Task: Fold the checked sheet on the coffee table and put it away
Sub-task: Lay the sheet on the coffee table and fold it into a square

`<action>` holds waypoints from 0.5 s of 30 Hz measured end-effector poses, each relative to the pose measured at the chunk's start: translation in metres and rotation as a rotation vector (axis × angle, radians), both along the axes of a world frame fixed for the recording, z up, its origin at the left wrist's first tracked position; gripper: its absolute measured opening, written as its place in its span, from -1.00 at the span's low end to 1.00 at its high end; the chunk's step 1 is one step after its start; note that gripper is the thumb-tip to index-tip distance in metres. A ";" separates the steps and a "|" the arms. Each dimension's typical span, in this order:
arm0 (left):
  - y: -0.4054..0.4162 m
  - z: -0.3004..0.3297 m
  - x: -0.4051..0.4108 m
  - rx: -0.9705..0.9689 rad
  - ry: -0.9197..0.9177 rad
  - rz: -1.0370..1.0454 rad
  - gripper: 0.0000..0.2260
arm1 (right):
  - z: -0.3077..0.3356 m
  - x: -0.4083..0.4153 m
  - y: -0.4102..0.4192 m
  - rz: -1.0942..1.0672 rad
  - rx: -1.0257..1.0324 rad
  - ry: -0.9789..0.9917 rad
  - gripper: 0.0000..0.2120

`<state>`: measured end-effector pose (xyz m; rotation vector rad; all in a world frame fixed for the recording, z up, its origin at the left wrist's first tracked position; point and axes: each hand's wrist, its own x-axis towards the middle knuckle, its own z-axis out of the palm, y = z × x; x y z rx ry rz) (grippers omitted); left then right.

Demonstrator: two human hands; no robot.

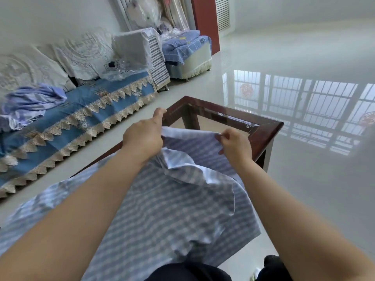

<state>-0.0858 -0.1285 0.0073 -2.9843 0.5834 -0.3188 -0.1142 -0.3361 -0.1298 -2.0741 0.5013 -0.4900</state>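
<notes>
The blue and white checked sheet [172, 209] lies spread over the near part of the coffee table [263, 130], a glass top in a dark red wooden frame. Its far edge is lifted off the table and folds loosely back over itself. My left hand [144, 134] grips the raised edge at its left end, thumb pointing up. My right hand [235, 142] pinches the same edge at its right end. The far end of the table shows bare glass.
A sofa [85, 110] with a blue lace-trimmed cover runs along the left, with a crumpled lilac cloth [32, 104] on its seat. A footstool [190, 55] with a blue checked cover stands beyond it. Glossy white floor [304, 179] lies to the right.
</notes>
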 end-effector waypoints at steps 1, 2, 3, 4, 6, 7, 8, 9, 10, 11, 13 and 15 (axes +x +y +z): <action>0.002 0.006 -0.004 0.003 0.001 -0.006 -0.42 | 0.001 0.002 -0.005 -0.024 -0.086 0.031 -0.82; 0.003 0.012 -0.008 0.030 -0.001 -0.014 -0.45 | 0.002 0.002 -0.008 -0.030 -0.193 0.080 -0.81; 0.002 0.016 -0.012 0.077 -0.010 -0.022 -0.49 | 0.002 0.005 -0.012 -0.025 -0.299 0.108 -0.77; 0.001 0.021 -0.015 0.131 -0.026 -0.022 -0.55 | 0.004 0.007 -0.013 -0.019 -0.382 0.119 -0.75; -0.002 0.031 -0.018 0.207 -0.044 -0.001 -0.68 | 0.010 0.011 -0.013 -0.028 -0.441 0.109 -0.75; -0.003 0.036 -0.019 0.220 -0.038 0.010 -0.72 | 0.012 0.012 -0.012 -0.043 -0.451 0.109 -0.76; -0.006 0.041 -0.022 0.227 -0.028 0.015 -0.74 | 0.013 0.012 -0.011 -0.053 -0.465 0.122 -0.77; -0.010 0.045 -0.024 0.231 -0.018 0.009 -0.74 | 0.012 0.013 -0.011 -0.049 -0.467 0.141 -0.78; -0.014 0.048 -0.027 0.230 -0.002 -0.006 -0.73 | 0.013 0.012 -0.011 -0.036 -0.449 0.183 -0.79; -0.019 0.051 -0.030 0.218 0.020 -0.026 -0.72 | 0.013 0.013 -0.013 -0.014 -0.410 0.230 -0.78; -0.026 0.060 -0.032 0.138 0.088 -0.057 -0.71 | 0.016 0.016 -0.017 0.037 -0.246 0.322 -0.75; -0.032 0.070 -0.029 -0.102 0.212 -0.059 -0.71 | 0.027 0.012 -0.019 0.032 -0.071 0.333 -0.71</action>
